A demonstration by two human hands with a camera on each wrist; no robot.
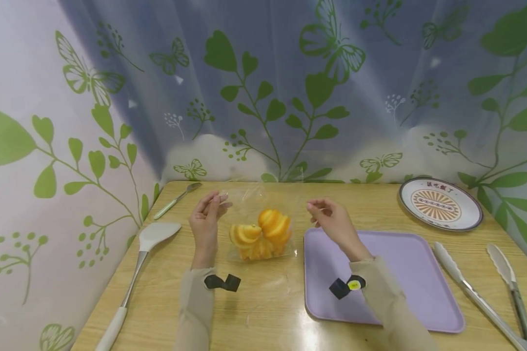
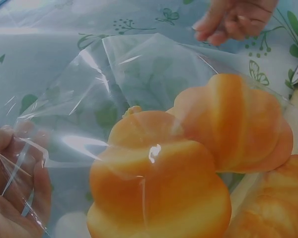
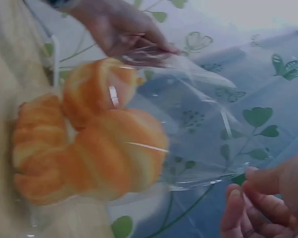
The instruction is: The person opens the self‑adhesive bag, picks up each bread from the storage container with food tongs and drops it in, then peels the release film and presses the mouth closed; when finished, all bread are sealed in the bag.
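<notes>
A clear plastic bag (image 1: 246,197) with several orange-yellow bread-like pieces in it stands between my hands. Two pieces are round and lobed, and a ridged bread piece (image 3: 39,144) shows beside them in the right wrist view. My left hand (image 1: 205,224) pinches the bag's left edge between thumb and fingers; the film wrinkles there in the left wrist view. At the other side, my right hand (image 1: 334,222) has thumb and forefinger brought close together where the film's edge ends. The transparent film makes that contact faint, but it looks like a pinch.
A purple tray (image 1: 404,273) lies under my right forearm. Behind it is a printed plate (image 1: 441,204), with metal tongs (image 1: 474,297) at the far right. To the left lie a white spatula (image 1: 155,236) and a green-handled fork (image 1: 175,201). A patterned curtain (image 1: 263,97) borders the table.
</notes>
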